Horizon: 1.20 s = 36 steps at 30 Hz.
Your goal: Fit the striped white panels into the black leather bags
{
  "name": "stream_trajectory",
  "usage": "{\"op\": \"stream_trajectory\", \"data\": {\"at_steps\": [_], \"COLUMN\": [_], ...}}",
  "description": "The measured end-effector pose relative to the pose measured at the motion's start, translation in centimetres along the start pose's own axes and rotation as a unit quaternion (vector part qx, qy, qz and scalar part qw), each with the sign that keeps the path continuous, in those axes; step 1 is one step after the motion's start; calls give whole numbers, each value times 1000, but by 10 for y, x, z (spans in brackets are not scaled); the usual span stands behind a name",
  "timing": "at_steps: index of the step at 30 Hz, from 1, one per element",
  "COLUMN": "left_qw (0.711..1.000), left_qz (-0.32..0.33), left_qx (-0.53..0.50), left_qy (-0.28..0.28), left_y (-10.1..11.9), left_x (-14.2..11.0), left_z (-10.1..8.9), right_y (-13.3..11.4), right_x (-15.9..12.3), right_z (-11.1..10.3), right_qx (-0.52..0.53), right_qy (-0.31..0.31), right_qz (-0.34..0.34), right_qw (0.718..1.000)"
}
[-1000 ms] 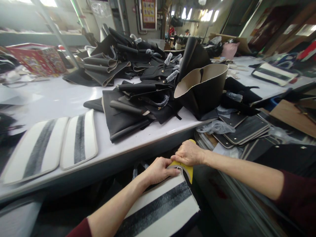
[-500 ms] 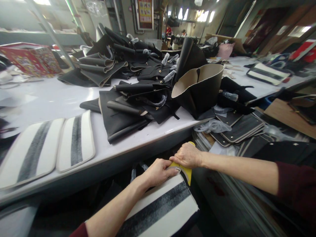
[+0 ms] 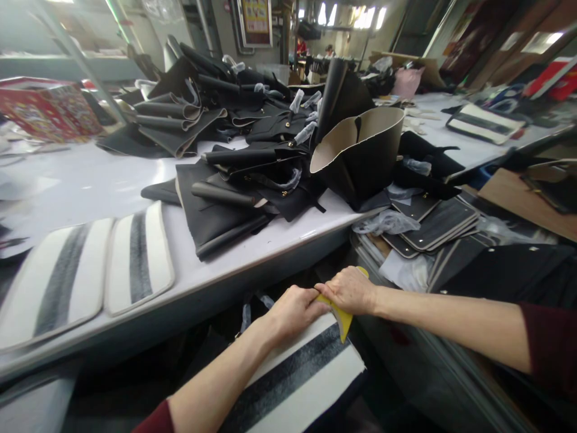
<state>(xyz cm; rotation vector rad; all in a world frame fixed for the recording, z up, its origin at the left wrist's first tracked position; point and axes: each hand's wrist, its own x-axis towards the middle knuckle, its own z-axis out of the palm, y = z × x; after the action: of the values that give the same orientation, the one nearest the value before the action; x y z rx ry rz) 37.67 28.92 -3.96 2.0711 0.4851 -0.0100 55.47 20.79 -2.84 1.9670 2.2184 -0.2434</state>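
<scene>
My right hand [image 3: 350, 290] is closed around a yellow scraper-like tool [image 3: 344, 322] with a curved edge, whose pointed lower end lies over a corner of a striped panel. That panel [image 3: 311, 365], white with a dark band, slants below my hands near the table's front edge. Gripping its upper edge, my left hand [image 3: 295, 310] has its thumb on the white face; the fingers behind are partly hidden. The two hands touch or nearly touch at the tool's near end.
Two more striped panels [image 3: 139, 258] lie flat on the white table [image 3: 112, 174]. Black bag bodies [image 3: 234, 204] with plastic-wrapped handles are heaped beyond, one standing upright [image 3: 365, 156]. At right, dark flat panels [image 3: 442, 225] are stacked beside plastic wrap [image 3: 387, 222]. A red patterned box [image 3: 49, 108] stands far left.
My right hand and the yellow tool have shifted slightly right and down along the panel's corner. My left hand keeps its hold, and the view has shifted a little.
</scene>
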Motion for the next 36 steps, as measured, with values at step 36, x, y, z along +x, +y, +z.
{"op": "stream_trajectory", "data": {"at_steps": [36], "left_qw": [941], "left_qz": [-143], "left_qx": [-306], "left_qy": [-29], "left_y": [-10], "left_x": [14], "left_z": [-8], "right_y": [-12], "right_x": [-47], "right_z": [31], "right_qx": [836], "right_qy": [-15], "right_qz": [204], "right_qw": [510]}}
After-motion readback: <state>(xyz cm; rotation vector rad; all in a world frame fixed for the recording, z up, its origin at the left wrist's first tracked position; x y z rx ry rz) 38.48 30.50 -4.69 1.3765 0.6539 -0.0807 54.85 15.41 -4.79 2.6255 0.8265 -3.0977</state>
